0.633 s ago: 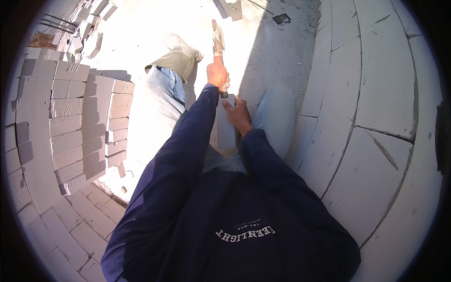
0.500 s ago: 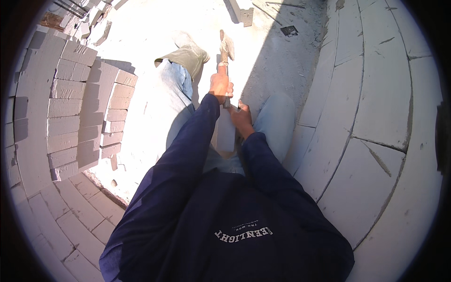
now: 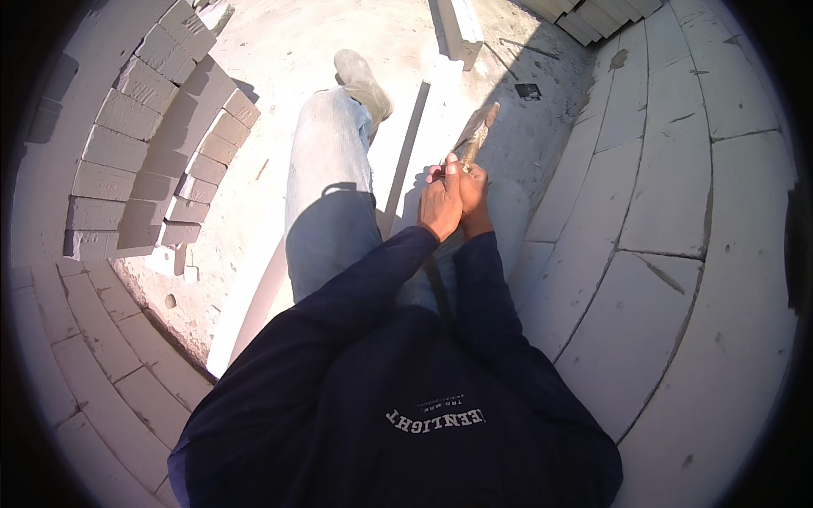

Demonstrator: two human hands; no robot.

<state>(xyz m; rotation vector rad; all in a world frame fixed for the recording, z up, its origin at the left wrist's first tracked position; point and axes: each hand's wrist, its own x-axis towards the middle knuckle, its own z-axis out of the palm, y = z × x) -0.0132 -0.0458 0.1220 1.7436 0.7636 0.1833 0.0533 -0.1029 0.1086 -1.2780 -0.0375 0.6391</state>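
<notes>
My left hand (image 3: 440, 208) and my right hand (image 3: 474, 190) are pressed together in front of my lap, both closed around a mortar-caked tool (image 3: 481, 134) with a rough brown wooden part. The tool points up and away to the right past my knuckles. Its lower end is hidden in my hands, so its exact kind is unclear. A long pale block (image 3: 415, 114) with a dark shaded side lies on the ground between my jeans-clad legs, just beyond the hands.
Light blocks are stacked in rows (image 3: 118, 140) on the left. A block wall (image 3: 627, 186) rises close on my right. Farther ahead lie another long block (image 3: 460, 34), a small black piece (image 3: 528, 91) and thin rods (image 3: 529, 48) on the dusty ground (image 3: 330, 25).
My view has shifted. The tool has tilted to the right, and my hands have come together around it, where earlier the left held it and the right was at its lower end.
</notes>
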